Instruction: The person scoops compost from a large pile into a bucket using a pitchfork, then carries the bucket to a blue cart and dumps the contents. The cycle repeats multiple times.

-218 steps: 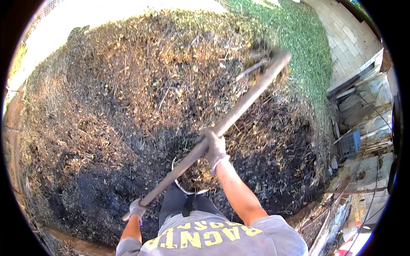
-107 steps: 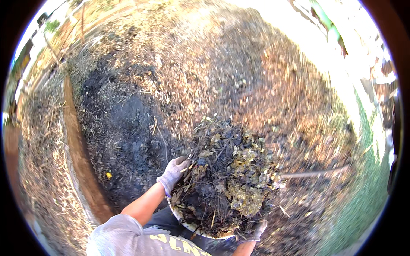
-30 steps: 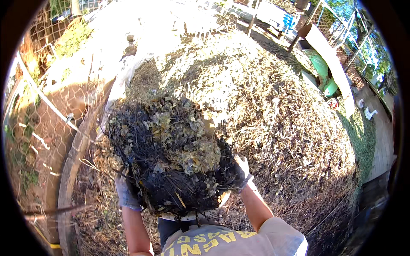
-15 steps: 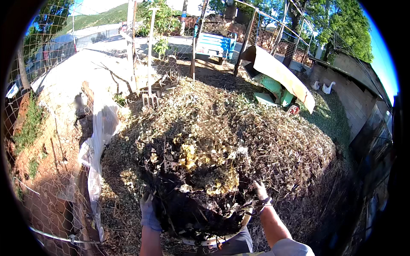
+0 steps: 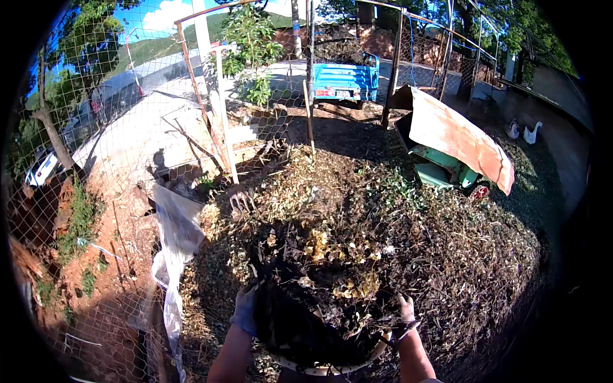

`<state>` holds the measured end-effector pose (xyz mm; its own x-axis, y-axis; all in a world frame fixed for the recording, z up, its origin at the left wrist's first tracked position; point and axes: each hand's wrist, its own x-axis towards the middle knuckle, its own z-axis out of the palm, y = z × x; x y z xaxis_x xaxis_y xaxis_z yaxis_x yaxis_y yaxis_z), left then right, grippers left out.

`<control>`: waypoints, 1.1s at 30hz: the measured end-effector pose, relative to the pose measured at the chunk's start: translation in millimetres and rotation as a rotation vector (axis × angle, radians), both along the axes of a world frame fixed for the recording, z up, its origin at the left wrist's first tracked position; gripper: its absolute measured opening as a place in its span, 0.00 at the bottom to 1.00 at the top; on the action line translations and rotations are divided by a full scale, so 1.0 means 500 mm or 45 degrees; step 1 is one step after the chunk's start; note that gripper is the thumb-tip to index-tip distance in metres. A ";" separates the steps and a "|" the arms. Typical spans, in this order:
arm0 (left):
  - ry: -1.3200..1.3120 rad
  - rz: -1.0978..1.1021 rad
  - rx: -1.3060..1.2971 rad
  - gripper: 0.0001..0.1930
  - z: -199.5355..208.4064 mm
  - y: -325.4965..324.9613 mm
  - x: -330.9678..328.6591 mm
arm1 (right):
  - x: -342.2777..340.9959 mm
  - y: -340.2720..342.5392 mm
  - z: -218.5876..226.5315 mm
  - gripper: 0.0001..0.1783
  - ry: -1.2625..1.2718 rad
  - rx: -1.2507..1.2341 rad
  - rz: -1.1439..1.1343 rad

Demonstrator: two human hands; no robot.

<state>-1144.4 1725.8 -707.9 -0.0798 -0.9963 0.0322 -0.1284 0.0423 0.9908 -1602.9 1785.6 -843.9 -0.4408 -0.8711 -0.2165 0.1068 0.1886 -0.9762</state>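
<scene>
Between my hands is a thick mass of dark, damp compost (image 5: 313,319), with brown leaves and stalks mixed in. It lies heaped over a round tub with a pale rim (image 5: 333,369) close to my body. My gloved left hand (image 5: 244,309) presses against the compost's left side, its fingertips hidden behind dark clumps. At the right side, my gloved right hand (image 5: 407,309) is curled against the mass, fingers partly covered. How far either hand touches the tub's side is hidden. Yellowish leaf litter (image 5: 357,285) lies just beyond, on the large heap (image 5: 460,255).
A garden fork (image 5: 241,203) stands upright in the heap's far left. White plastic sheeting (image 5: 171,281) hangs along the wire fence (image 5: 102,255). Beyond the heap are a green machine under a rusty sheet (image 5: 460,140), a blue cart (image 5: 345,80) and white geese (image 5: 531,133).
My view has tilted up and turned left, so the surroundings sit lower and further right. Both hands stay at the sides of the dark compost.
</scene>
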 end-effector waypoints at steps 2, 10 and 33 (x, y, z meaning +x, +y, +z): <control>-0.406 0.016 -0.108 0.14 0.090 -0.068 0.020 | 0.110 -0.108 0.291 0.17 -0.493 0.173 -0.108; -0.892 -0.051 -0.484 0.10 0.180 -0.529 -0.061 | 0.022 -0.544 0.333 0.19 -0.234 -0.045 0.027; 0.269 -0.034 0.175 0.18 0.095 -1.679 -0.397 | -0.372 -1.585 0.458 0.19 0.027 -0.139 -0.046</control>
<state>-1342.8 886.4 -660.4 -0.1121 -0.9901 -0.0847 0.0817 -0.0942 0.9922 -1788.8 993.0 -615.1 -0.4757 -0.8725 -0.1117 0.0903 0.0778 -0.9929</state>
